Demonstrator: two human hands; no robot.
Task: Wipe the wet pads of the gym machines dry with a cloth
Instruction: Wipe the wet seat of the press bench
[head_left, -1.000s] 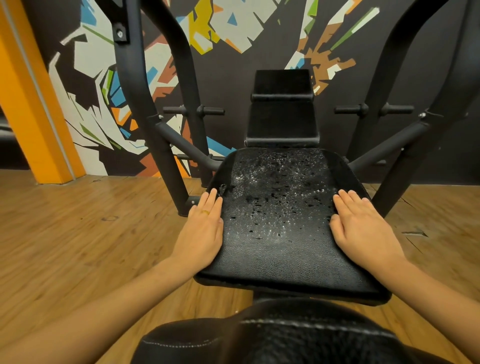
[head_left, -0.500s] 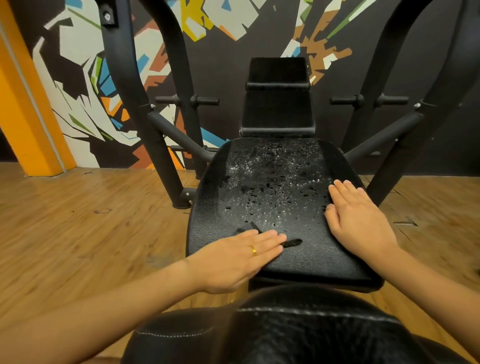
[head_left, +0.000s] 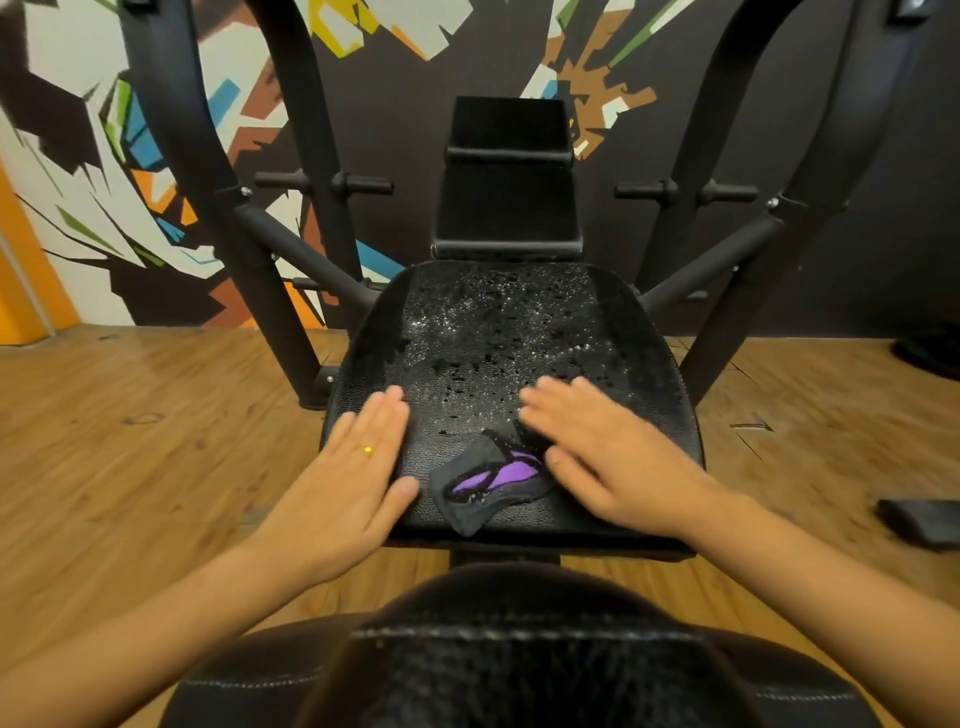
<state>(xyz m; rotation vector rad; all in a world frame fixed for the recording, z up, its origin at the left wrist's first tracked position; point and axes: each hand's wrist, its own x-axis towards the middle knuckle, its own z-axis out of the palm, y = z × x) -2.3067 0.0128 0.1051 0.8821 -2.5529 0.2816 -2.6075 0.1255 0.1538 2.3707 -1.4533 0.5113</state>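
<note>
A black seat pad (head_left: 509, 338) of a gym machine lies in front of me, its middle and far part covered with water drops. A crumpled black and purple cloth (head_left: 488, 480) lies on the pad's near part. My left hand (head_left: 353, 478) is flat with straight fingers over the pad's near left edge, just left of the cloth. My right hand (head_left: 597, 447) is flat too, blurred, its thumb side at the cloth's right end. Neither hand grips the cloth. A dry-looking black back pad (head_left: 506, 176) stands upright behind the seat.
Black steel frame arms (head_left: 223, 197) rise on both sides of the seat, with short pegs (head_left: 685, 192) behind. Another black padded part (head_left: 519, 660) fills the bottom of the view. A dark flat object (head_left: 919, 519) lies on the wooden floor (head_left: 130, 441) at right.
My left hand slid from the pad's left edge across its near part, then back left, leaving the cloth uncovered. My right hand moved from the right edge toward the cloth.
</note>
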